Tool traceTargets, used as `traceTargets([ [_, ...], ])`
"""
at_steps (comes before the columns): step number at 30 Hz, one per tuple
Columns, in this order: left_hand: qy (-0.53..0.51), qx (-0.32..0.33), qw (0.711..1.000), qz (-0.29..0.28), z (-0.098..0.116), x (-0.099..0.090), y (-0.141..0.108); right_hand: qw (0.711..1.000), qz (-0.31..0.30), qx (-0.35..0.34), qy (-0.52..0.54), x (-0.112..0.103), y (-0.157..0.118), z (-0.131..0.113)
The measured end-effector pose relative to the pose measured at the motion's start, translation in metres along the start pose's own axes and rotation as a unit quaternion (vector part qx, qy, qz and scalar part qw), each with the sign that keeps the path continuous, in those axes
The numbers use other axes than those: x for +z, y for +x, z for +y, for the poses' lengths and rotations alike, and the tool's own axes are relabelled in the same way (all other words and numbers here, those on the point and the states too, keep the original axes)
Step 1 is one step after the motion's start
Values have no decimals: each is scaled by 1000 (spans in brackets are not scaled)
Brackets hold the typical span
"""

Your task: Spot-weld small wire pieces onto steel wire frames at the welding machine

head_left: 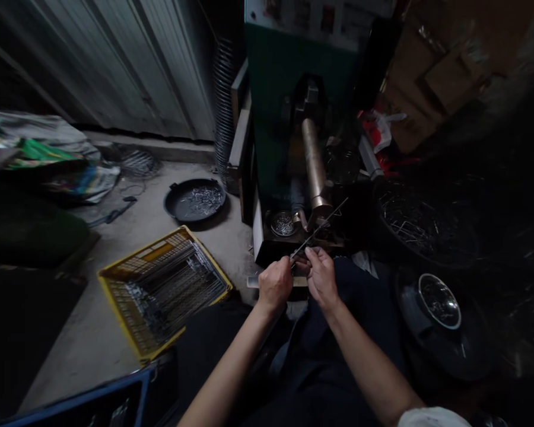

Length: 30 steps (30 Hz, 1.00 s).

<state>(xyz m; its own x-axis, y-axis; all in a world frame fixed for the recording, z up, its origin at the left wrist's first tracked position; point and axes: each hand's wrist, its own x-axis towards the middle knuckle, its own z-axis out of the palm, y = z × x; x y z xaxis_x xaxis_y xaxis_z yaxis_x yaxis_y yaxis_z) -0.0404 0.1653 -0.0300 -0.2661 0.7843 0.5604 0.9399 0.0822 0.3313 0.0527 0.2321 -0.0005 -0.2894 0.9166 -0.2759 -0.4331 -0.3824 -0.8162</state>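
My left hand (276, 283) is closed around the lower end of a thin metal rod (323, 225), which slants up and to the right toward the machine. Close beside it, my right hand (323, 277) has thumb and fingers pinched together near the rod. Whatever lies between those fingertips is too small and dark to make out. Just beyond the hands stands a green machine (271, 118) with a thick brass-coloured cylinder (315, 163); the rod's far end passes in front of the cylinder's lower tip. A small dish of little metal pieces (283, 224) sits on the machine's ledge.
At left on the floor stands a yellow crate (115, 296) holding many metal rods. Behind it lies a black pan (173, 207) with small metal bits. To the right are a dark basin of bent wires (409, 219) and a round bowl (440, 301). A blue-rimmed crate (93, 396) is at lower left.
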Motion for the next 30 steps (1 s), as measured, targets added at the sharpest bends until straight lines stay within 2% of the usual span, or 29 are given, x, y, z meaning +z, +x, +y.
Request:
traceTargets([
  [13, -15, -6, 1000, -16, 0, 9, 18, 1000, 2, -18, -16, 6, 15, -14],
  [21, -21, -10, 1000, -10, -4, 13, 23, 1000, 5, -18, -9, 9, 24, -13],
  [30, -34, -16, 999, -36, -8, 9, 25, 1000, 7, 1, -22, 7, 24, -13],
])
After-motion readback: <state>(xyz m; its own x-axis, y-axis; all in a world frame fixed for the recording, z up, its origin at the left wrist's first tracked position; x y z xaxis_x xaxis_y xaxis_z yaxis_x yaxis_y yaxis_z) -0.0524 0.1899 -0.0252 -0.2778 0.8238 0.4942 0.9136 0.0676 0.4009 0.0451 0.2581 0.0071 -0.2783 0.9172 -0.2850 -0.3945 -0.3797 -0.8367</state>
